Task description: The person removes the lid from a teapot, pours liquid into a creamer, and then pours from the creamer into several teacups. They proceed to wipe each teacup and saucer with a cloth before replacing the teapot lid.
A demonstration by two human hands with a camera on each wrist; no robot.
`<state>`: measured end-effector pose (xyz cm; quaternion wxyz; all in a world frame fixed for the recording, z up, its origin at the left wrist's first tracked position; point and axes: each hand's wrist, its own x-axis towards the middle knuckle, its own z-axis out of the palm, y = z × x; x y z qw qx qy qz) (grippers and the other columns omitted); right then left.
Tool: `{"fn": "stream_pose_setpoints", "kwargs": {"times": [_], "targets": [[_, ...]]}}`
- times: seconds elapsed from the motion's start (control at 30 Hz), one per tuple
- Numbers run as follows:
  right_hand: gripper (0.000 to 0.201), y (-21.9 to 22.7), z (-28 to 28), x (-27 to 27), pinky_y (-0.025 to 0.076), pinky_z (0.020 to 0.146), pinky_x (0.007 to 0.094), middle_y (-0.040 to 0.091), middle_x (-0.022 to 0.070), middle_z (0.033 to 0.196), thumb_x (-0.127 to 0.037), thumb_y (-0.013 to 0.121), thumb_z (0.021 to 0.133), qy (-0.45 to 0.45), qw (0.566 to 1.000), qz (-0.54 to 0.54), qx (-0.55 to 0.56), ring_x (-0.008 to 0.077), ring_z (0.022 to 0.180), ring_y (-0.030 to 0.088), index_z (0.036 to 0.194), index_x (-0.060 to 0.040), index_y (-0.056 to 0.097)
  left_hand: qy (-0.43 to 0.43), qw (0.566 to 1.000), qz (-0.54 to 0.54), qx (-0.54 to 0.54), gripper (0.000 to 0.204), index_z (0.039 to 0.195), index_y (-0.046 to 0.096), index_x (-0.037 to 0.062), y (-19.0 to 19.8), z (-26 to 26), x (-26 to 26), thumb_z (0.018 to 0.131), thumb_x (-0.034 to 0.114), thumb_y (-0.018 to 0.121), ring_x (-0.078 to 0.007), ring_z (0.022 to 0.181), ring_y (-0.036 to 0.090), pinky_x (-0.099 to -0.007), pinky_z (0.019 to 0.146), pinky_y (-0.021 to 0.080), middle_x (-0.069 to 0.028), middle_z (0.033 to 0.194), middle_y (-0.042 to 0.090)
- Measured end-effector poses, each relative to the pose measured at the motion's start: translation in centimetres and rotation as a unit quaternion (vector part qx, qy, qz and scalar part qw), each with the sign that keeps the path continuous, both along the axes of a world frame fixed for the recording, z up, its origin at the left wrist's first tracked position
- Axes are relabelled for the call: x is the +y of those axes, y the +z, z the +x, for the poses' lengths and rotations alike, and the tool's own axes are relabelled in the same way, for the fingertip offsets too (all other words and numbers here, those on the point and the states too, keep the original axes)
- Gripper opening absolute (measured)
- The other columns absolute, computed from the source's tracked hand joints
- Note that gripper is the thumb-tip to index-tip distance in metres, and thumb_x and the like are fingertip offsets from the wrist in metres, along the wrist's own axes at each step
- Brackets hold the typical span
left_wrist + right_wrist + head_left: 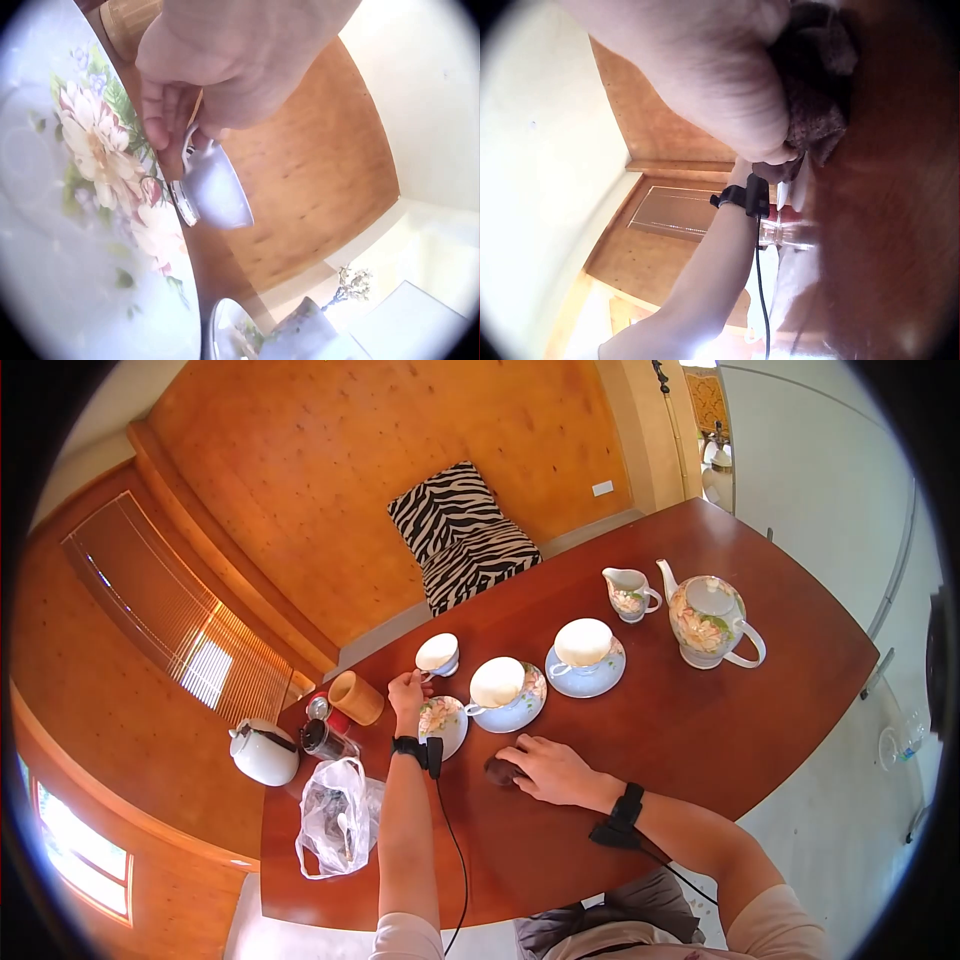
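Observation:
My left hand [407,698] pinches the handle of a pale blue teacup [438,654] at the far side of the table. In the left wrist view, thumb and fingers close on that cup's handle [189,142]. Just this side of it lies a floral saucer [443,728] with no cup on it. My right hand [556,768] grips a bunched dark brown cloth [503,771] against the tabletop; in the right wrist view the cloth [817,124] bulges out beneath the fingers. Two more teacups, a nearer one [497,682] and a farther one [583,642], stand on saucers.
A floral teapot [702,625] and a creamer [630,598] stand toward the right. Left of my left arm are a bamboo cup [356,698], a glass jar [325,740], a white kettle [264,752] and a clear plastic bag [335,820]. A zebra-striped chair [460,530] is beyond the table.

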<state>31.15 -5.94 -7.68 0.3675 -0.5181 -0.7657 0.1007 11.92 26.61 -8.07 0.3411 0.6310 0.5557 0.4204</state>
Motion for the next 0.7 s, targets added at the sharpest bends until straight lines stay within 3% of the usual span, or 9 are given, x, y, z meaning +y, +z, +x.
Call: {"fn": "stream_pose_setpoints", "kwargs": {"times": [0.1, 0.17, 0.2, 0.27, 0.43, 0.5, 0.53, 0.6, 0.7], "targets": [[0.041, 0.2, 0.0, 0.0, 0.054, 0.082, 0.0461, 0.058, 0.0152, 0.108, -0.012, 0.072, 0.084, 0.001, 1.0, -0.01, 0.005, 0.0355, 0.101, 0.062, 0.122, -0.01, 0.056, -0.011, 1.0, -0.001, 0.012, 0.028, 0.093, 0.072, -0.0019, -0.8, -1.0, 0.5, 0.099, 0.025, 0.065, -0.0191, 0.065, 0.073, -0.0328, 0.056, 0.058, -0.0127, 0.08, 0.075], [0.041, 0.1, 0.0, 0.0, 0.054, 0.082, 0.0459, 0.058, 0.015, 0.107, -0.012, 0.072, 0.084, -0.003, 1.0, -0.004, 0.005, 0.0354, 0.1, 0.062, 0.122, -0.0099, 0.056, 0.045, 0.979, 0.166, 0.113, 0.029, 0.094, 0.073, -0.001, -0.5, -1.8, -0.3, 0.093, 0.028, 0.072, -0.0287, 0.075, 0.074, -0.041, 0.066, 0.058, -0.0165, 0.085, 0.075], [0.041, 0.1, -0.1, 0.0, 0.054, 0.082, 0.0459, 0.058, 0.015, 0.107, -0.012, 0.072, 0.084, 0.0, 1.0, -0.004, 0.007, 0.0354, 0.1, 0.062, 0.122, -0.0099, 0.056, 0.048, 0.978, 0.166, 0.115, 0.029, 0.094, 0.073, -0.001, -0.4, -2.6, -1.1, 0.093, 0.028, 0.072, -0.0287, 0.075, 0.074, -0.041, 0.066, 0.058, -0.0165, 0.085, 0.075], [0.041, 0.1, -0.1, -0.1, 0.054, 0.082, 0.0456, 0.058, 0.0152, 0.107, -0.012, 0.072, 0.084, -0.003, 1.0, 0.0, 0.005, 0.0354, 0.101, 0.062, 0.122, -0.01, 0.056, 0.08, 0.922, 0.286, 0.247, 0.031, 0.097, 0.072, 0.0, 1.9, -3.9, -5.5, 0.088, 0.03, 0.075, -0.037, 0.084, 0.072, -0.0465, 0.075, 0.056, -0.0187, 0.089, 0.074], [0.044, 0.3, -0.1, -0.1, 0.053, 0.085, 0.0462, 0.058, 0.0153, 0.11, -0.013, 0.071, 0.085, -0.006, 1.0, -0.014, 0.006, 0.0362, 0.103, 0.062, 0.126, -0.0095, 0.054, 0.087, 0.856, 0.18, 0.477, 0.034, 0.104, 0.062, -0.0025, 1.0, -8.0, -10.5, 0.089, 0.026, 0.073, -0.0387, 0.08, 0.072, -0.0472, 0.072, 0.056, -0.0233, 0.086, 0.072], [0.042, -0.1, -0.1, 0.2, 0.052, 0.086, 0.0473, 0.06, 0.0176, 0.114, -0.012, 0.07, 0.086, -0.015, 0.999, -0.004, 0.038, 0.0381, 0.103, 0.062, 0.125, -0.0077, 0.054, -0.01, 0.935, -0.08, 0.347, 0.025, 0.097, 0.061, -0.0062, 1.7, -8.2, -12.5, 0.091, 0.017, 0.068, -0.0315, 0.08, 0.074, -0.0403, 0.057, 0.059, -0.0234, 0.086, 0.071], [0.042, -0.2, -0.1, 0.3, 0.052, 0.086, 0.0473, 0.06, 0.0176, 0.114, -0.012, 0.07, 0.086, -0.013, 0.999, -0.005, 0.039, 0.0381, 0.103, 0.062, 0.125, -0.0077, 0.054, -0.008, 0.934, -0.082, 0.348, 0.025, 0.097, 0.061, -0.0062, 1.2, -8.9, -12.7, 0.091, 0.017, 0.068, -0.0315, 0.08, 0.074, -0.0403, 0.057, 0.059, -0.0234, 0.086, 0.071], [0.041, -0.1, 0.2, 0.3, 0.053, 0.084, 0.0474, 0.06, 0.0185, 0.115, -0.011, 0.069, 0.085, 0.006, 0.999, -0.008, 0.045, 0.039, 0.105, 0.062, 0.124, -0.0078, 0.054, -0.057, 0.984, -0.166, 0.041, 0.026, 0.105, 0.055, -0.0103, -0.3, -10.1, -12.4, 0.091, 0.009, 0.063, -0.0278, 0.076, 0.073, -0.0351, 0.048, 0.06, -0.0222, 0.089, 0.069], [0.044, 1.4, -0.8, -0.7, 0.053, 0.087, 0.0459, 0.06, 0.0163, 0.113, -0.008, 0.07, 0.084, 0.017, 0.996, 0.047, 0.069, 0.0373, 0.103, 0.062, 0.126, -0.0077, 0.055, -0.074, 0.989, -0.095, -0.09, 0.029, 0.116, 0.048, -0.0073, -0.2, -10.3, -15.7, 0.09, -0.001, 0.059, -0.0284, 0.073, 0.073, -0.035, 0.054, 0.065, -0.0222, 0.099, 0.068]]}}
